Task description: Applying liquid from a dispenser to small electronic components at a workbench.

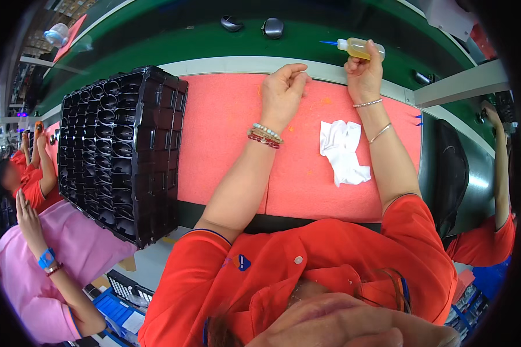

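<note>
My right hand [364, 72] grips a small clear squeeze bottle [358, 48] of yellow liquid, its blue needle tip pointing left, held above the far edge of the pink foam mat [226, 133]. My left hand [282, 89] rests loosely curled on the mat's far edge, with nothing visible in it; beaded bracelets ring that wrist. A crumpled white cloth [342, 150] lies on the mat below my right wrist.
A stack of black moulded trays [121, 150] stands on the mat's left end. Beyond the mat runs a green conveyor belt [173, 40] carrying two small dark parts [272, 27]. Co-workers sit at left, one in pink [69, 254], and another at right [492, 220].
</note>
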{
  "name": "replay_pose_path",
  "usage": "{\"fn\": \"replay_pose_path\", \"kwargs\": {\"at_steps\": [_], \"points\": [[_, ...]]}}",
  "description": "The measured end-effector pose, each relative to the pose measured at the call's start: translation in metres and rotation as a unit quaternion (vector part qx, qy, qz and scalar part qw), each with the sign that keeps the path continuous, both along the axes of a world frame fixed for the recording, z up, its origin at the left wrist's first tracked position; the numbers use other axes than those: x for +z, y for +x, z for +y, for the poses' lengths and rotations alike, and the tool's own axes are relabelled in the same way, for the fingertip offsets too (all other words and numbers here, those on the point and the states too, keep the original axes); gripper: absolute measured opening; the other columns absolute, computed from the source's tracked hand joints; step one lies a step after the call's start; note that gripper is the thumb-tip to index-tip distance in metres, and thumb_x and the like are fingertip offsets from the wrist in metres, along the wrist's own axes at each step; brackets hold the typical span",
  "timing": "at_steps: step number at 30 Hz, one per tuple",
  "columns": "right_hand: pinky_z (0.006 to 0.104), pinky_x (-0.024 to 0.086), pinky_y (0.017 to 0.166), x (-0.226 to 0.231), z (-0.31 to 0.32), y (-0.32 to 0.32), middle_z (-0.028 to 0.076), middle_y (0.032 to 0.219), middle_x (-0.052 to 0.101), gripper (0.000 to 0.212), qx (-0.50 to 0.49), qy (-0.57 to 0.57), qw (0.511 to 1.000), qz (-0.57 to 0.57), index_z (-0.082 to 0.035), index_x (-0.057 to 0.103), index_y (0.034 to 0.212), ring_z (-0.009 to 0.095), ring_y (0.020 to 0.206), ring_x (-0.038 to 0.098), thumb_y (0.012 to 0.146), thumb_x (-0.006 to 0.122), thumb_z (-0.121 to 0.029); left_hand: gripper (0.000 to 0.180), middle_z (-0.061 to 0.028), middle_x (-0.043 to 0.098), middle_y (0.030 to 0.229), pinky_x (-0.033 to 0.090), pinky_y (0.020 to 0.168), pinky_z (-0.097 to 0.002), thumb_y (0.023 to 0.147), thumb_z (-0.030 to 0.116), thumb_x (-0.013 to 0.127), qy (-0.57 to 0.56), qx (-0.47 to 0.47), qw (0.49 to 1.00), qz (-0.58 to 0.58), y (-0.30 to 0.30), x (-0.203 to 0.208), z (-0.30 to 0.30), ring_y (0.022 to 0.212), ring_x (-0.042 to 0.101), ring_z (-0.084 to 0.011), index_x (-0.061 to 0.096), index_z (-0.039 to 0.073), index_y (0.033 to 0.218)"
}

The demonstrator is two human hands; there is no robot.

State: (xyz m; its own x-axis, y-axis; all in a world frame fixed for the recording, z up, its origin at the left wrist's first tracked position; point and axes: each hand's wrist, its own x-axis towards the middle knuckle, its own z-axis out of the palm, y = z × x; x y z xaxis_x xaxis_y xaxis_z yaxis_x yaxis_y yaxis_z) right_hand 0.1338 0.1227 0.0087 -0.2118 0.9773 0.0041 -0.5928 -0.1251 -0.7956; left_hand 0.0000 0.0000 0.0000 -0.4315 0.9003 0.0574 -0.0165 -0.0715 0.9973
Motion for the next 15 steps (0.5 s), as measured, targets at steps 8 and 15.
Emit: {"fn": "replay_pose_path", "kwargs": {"at_steps": [8, 15], "points": [[0.0215, 0.032, 0.045, -0.004, 0.005, 0.0, 0.001, 0.062, 0.044, 0.033, -0.018, -0.06, 0.998, 0.027, -0.007, 0.051, 0.087, 0.008, 0.048, 0.04, 0.079, 0.064, -0.036, 0.021, -0.0092, 0.065, 0.081, 0.046, 0.049, -0.02, 0.084, 0.008, 0.053, -0.018, 0.009, 1.0, 0.021, 0.0, -0.001, -0.003, 0.058, 0.058, -0.0085, 0.06, -0.002, 0.102], [0.0203, 0.032, 0.039, -0.007, 0.011, 0.0, 0.001, 0.055, 0.046, 0.035, -0.037, -0.089, 0.992, 0.079, -0.004, 0.053, 0.081, 0.007, 0.043, 0.04, 0.076, 0.067, -0.036, 0.022, -0.0084, 0.064, 0.082, 0.048, 0.051, -0.0204, 0.084, 0.006, 0.055, -0.015, 0.09, 0.996, 0.009, -0.011, 0.005, 0.011, 0.063, 0.059, -0.0103, 0.059, -0.004, 0.102]]}}
